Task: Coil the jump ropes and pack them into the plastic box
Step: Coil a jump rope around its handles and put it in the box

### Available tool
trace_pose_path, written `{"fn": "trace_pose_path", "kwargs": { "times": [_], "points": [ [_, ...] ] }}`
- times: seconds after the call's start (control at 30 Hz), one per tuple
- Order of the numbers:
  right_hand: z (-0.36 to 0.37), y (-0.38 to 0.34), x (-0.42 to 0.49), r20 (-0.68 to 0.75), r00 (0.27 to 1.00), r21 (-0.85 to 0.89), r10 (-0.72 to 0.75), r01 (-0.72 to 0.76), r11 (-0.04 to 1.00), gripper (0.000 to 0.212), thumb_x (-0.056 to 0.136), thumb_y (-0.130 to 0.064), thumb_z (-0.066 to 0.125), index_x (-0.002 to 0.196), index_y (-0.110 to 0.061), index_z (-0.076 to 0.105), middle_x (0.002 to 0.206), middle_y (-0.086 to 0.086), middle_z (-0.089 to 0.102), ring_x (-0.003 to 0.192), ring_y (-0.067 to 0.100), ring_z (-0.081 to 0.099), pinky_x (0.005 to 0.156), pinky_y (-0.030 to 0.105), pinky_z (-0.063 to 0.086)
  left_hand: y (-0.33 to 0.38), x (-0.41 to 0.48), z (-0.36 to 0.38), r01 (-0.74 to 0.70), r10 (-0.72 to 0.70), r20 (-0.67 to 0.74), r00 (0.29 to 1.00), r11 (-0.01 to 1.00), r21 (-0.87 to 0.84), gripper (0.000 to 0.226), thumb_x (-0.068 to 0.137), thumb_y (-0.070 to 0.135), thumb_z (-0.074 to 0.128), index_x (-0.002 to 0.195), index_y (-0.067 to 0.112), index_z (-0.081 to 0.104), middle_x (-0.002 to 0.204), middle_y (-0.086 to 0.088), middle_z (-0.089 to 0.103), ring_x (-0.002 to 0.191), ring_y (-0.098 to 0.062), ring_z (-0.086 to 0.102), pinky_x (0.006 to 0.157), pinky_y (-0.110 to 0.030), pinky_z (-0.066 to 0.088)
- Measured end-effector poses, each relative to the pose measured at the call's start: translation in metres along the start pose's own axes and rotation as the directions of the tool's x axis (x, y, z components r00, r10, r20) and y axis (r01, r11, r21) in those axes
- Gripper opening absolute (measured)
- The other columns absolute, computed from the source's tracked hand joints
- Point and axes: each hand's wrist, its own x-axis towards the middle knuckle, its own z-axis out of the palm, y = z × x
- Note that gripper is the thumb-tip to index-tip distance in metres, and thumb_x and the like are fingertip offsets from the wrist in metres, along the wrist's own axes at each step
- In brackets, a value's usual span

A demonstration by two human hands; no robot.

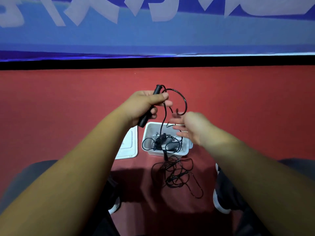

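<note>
Your left hand has its grip clamped on the black handle of one jump rope. Your right hand is blurred, its grip apart. Some rope already lies in the plastic box, but a tangled heap on the floor just beside it is left to coil.

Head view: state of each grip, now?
Left grip: holds the black jump rope handle.
Right grip: open, fingers spread and blurred; holds nothing.
</note>
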Motion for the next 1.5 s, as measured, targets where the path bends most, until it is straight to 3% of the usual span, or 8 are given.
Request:
{"fn": "trace_pose_path", "kwargs": {
  "times": [0.17,0.37,0.7,1.0,1.1,1.2,1.37,1.5],
  "points": [
    [0.016,0.015,0.004,0.16,0.984,-0.279,-0.076,0.118,0.953,0.032,0.093,-0.023,0.076,0.123,-0.035,0.076,0.125,-0.007,0.073,0.123,0.014,0.063,0.091,0.034,0.054,0.009,-0.001,0.003,-0.044,0.029,-0.086,0.996,0.983,-0.18,0.018,0.098,0.028,0.071,0.107,0.015,0.063,0.116,-0.009,0.078,0.045,-0.002,0.039,0.054,-0.021,0.043],
    [0.025,0.006,-0.014,0.252,0.962,-0.197,-0.1,0.152,0.969,0.019,0.106,-0.033,0.064,0.115,-0.022,0.077,0.105,0.0,0.082,0.103,0.027,0.078,0.096,0.042,0.062,0.007,0.005,-0.011,-0.061,0.026,-0.199,0.98,0.983,-0.171,0.032,0.1,0.035,0.069,0.119,0.011,0.062,0.115,-0.007,0.078,0.046,-0.005,0.04,0.059,-0.024,0.052],
    [0.005,-0.054,-0.024,-0.03,0.953,0.65,-0.301,0.247,0.718,0.021,0.114,-0.014,0.046,0.103,-0.003,0.06,0.076,0.013,0.074,0.069,0.019,0.078,0.059,0.03,0.063,-0.015,-0.002,-0.026,0.272,-0.3,0.038,0.953,0.906,0.324,0.026,0.11,0.026,0.051,0.123,0.005,0.06,0.117,-0.006,0.078,0.051,-0.013,0.04,0.051,-0.025,0.042],
    [-0.03,-0.057,-0.007,-0.175,0.966,0.864,-0.192,0.244,0.44,0.018,0.115,-0.011,0.037,0.115,0.001,0.052,0.086,0.024,0.073,0.07,0.031,0.079,0.063,0.042,0.067,-0.017,-0.008,-0.017,0.136,-0.241,0.252,0.937,0.918,0.373,0.012,0.108,0.021,0.055,0.111,0.009,0.054,0.12,-0.015,0.075,0.051,-0.013,0.04,0.05,-0.024,0.042],
    [-0.029,-0.048,-0.004,-0.12,0.982,0.725,-0.145,0.187,0.663,0.035,0.116,-0.023,0.034,0.11,0.0,0.059,0.1,0.02,0.076,0.085,0.03,0.078,0.066,0.041,0.066,-0.015,-0.004,-0.013,0.079,-0.136,0.2,0.97,0.959,0.271,0.006,0.105,0.015,0.06,0.103,0.013,0.055,0.118,-0.016,0.076,0.05,-0.011,0.043,0.052,-0.025,0.042],
    [-0.017,-0.031,-0.006,-0.055,0.991,0.175,-0.125,0.133,0.976,0.041,0.101,0.003,0.039,0.127,-0.01,0.067,0.116,0.007,0.077,0.105,0.025,0.072,0.08,0.038,0.062,-0.009,-0.001,-0.005,0.025,-0.04,0.138,0.99,0.993,0.112,0.012,0.103,0.017,0.062,0.095,0.017,0.053,0.118,-0.017,0.076,0.048,-0.009,0.042,0.047,-0.021,0.04],
    [0.008,-0.004,-0.005,0.17,0.978,-0.404,-0.125,0.185,0.896,0.036,0.076,-0.009,0.061,0.102,-0.023,0.082,0.114,0.0,0.079,0.115,0.022,0.068,0.084,0.034,0.053,0.0,0.001,0.001,-0.018,0.025,0.053,0.998,0.992,-0.128,0.009,0.104,0.019,0.061,0.097,0.017,0.056,0.12,-0.019,0.075,0.05,-0.006,0.045,0.047,-0.019,0.041],
    [0.01,0.0,-0.007,0.287,0.934,-0.394,-0.215,0.319,0.862,0.02,0.097,-0.037,0.073,0.1,-0.02,0.083,0.106,0.001,0.081,0.107,0.014,0.072,0.098,0.033,0.053,0.0,0.006,-0.004,-0.058,0.05,-0.054,0.997,0.985,-0.16,0.014,0.105,0.024,0.061,0.109,0.012,0.057,0.121,-0.015,0.075,0.051,-0.006,0.044,0.049,-0.02,0.043]
  ]
}}
